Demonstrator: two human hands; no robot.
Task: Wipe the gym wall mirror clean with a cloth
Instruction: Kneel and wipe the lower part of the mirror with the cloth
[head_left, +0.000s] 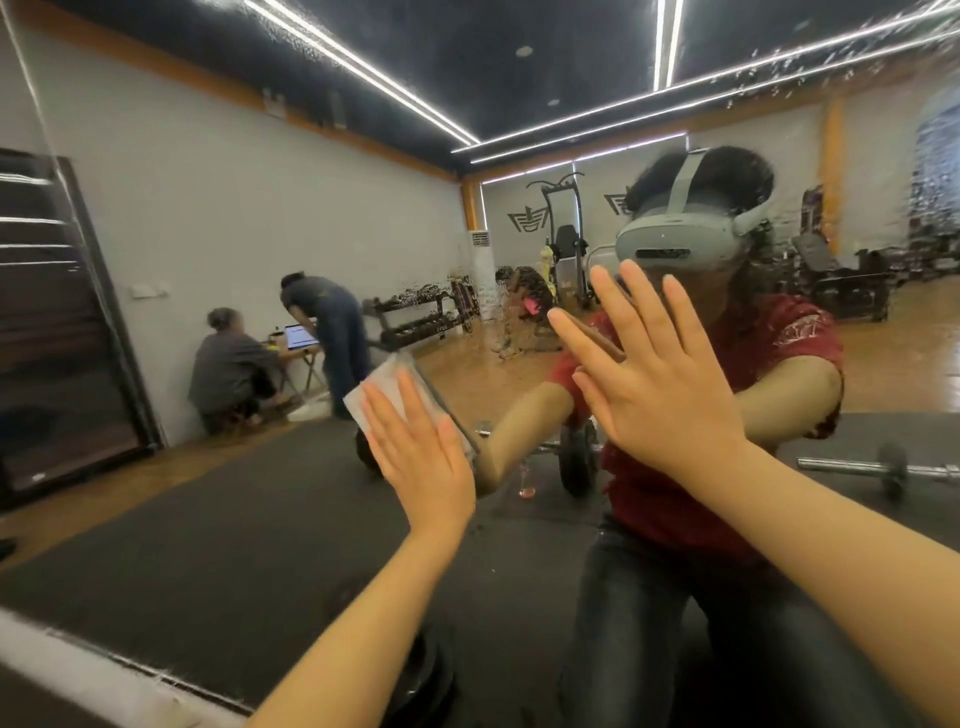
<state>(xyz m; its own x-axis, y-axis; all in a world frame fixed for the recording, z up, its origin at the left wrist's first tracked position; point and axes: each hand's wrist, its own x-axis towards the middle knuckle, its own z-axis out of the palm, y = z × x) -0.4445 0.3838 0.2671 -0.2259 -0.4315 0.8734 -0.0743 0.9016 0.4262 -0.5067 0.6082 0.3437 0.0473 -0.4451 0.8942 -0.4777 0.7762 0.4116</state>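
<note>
1. Mirror (218, 218): the wall mirror fills nearly the whole view, its lower edge running along the near left. Droplets or spray streaks speckle the glass at the far upper right and in a patch near the centre.
2. Left hand (421, 457): fingers straight and together, the palm pressing a white cloth (382, 387) flat against the glass, left of centre. The cloth shows above and to the left of the fingertips.
3. Right hand (660, 384): fingers straight and slightly spread, laid flat toward the glass right of centre and holding nothing. Whether the palm actually touches the mirror cannot be told.
4. Step in hand, as a judgement: wiping is under way, with the cloth on the lower-middle pane.
5. Next move, as a judgement: the wet speckles lie to the right of and above the cloth, so the left hand would need to slide the cloth toward them under even pressure, while the right hand serves as a brace.
6. Hidden or unclear: the part of the cloth beneath the palm is covered. The mirror's right, top and far left edges are cut off. Motion blur softens both hands, and the extent of cleaned glass is hard to make out.
</note>
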